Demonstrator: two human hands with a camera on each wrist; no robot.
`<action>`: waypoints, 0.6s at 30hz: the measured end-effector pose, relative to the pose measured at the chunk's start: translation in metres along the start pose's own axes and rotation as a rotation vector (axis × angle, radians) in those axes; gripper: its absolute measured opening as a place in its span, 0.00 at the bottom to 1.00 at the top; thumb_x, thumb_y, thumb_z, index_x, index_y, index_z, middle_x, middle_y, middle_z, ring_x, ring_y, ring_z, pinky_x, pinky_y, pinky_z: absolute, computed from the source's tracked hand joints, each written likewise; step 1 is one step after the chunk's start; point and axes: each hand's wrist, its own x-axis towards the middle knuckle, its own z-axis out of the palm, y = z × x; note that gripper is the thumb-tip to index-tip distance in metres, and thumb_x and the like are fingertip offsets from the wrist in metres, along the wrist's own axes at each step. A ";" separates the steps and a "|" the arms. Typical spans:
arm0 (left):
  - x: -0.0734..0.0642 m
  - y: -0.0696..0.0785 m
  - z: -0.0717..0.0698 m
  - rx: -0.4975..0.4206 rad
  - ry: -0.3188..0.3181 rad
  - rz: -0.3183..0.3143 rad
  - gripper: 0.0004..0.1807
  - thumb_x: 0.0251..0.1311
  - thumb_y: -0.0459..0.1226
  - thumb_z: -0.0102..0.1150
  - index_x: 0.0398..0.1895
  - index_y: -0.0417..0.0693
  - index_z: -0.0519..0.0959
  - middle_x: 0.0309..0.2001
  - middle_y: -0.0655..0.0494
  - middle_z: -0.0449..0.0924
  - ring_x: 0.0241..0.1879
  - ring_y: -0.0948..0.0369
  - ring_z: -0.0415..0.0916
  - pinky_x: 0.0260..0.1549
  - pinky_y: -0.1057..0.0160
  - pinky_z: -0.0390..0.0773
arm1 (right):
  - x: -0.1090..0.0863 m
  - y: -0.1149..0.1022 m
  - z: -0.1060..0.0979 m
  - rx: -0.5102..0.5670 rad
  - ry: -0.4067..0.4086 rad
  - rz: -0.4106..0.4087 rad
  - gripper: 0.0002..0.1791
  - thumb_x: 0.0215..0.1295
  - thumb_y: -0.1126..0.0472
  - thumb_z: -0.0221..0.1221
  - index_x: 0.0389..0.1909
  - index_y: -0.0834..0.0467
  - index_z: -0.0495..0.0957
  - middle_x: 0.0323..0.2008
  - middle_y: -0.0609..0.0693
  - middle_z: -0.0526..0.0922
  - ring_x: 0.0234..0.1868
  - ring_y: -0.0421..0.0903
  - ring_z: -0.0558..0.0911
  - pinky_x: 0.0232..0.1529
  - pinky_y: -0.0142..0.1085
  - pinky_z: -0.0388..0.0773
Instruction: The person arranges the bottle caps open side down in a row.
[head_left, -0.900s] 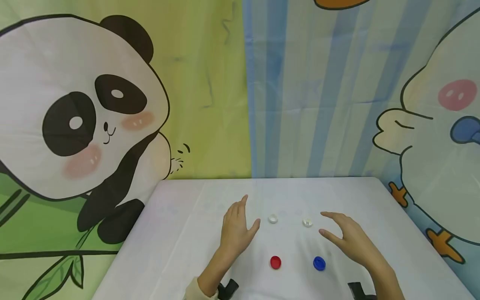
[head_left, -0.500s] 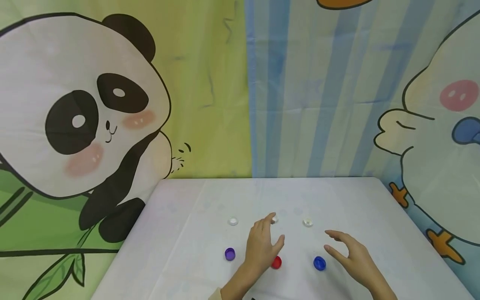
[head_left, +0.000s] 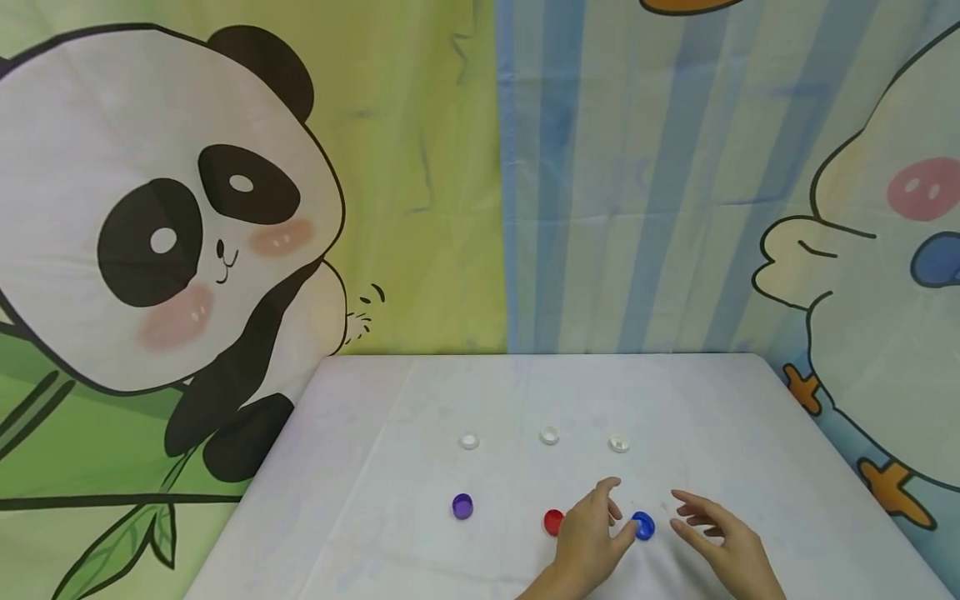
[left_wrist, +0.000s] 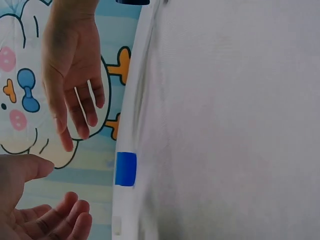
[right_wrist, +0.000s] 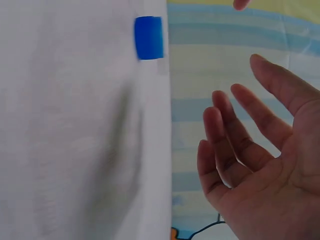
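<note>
A round blue bottle cap (head_left: 643, 527) lies on the white table between both hands. My left hand (head_left: 588, 535) is just left of it, fingers loosely bent; its thumb overlaps the cap's edge in the head view, but a gap shows between this hand (left_wrist: 42, 212) and the cap (left_wrist: 125, 169) in the left wrist view. To the cap's right, my right hand (head_left: 726, 542) has its fingers spread and loosely bent. In the right wrist view the right hand (right_wrist: 265, 150) holds nothing, apart from the cap (right_wrist: 149, 38). A red cap (head_left: 553, 522) is partly hidden behind the left hand.
A purple cap (head_left: 462, 506) lies at the left of the front row. Farther back stand three small whitish round pieces: a left one (head_left: 468, 440), a middle one (head_left: 550, 436) and a right one (head_left: 618, 444). A printed curtain (head_left: 420, 183) hangs behind the table (head_left: 375, 500).
My left hand has moved right and nearer, past the red cap to the blue cap, uncovering the purple cap and the left whitish piece. My right hand has come down and slightly right.
</note>
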 end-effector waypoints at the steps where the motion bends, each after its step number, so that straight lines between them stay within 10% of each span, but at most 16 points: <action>1: -0.001 0.000 0.004 -0.006 -0.003 -0.004 0.26 0.51 0.45 0.62 0.53 0.51 0.68 0.26 0.69 0.73 0.23 0.77 0.65 0.20 0.83 0.60 | 0.000 0.003 0.001 0.010 -0.012 0.012 0.33 0.56 0.44 0.58 0.58 0.58 0.67 0.43 0.57 0.78 0.41 0.49 0.76 0.42 0.47 0.73; 18: -0.004 -0.009 0.040 -0.006 -0.022 -0.056 0.22 0.49 0.41 0.64 0.49 0.50 0.73 0.20 0.74 0.70 0.18 0.80 0.61 0.19 0.82 0.59 | 0.013 0.029 0.029 0.199 -0.102 0.145 0.32 0.57 0.43 0.56 0.58 0.58 0.67 0.48 0.59 0.76 0.44 0.50 0.77 0.45 0.45 0.75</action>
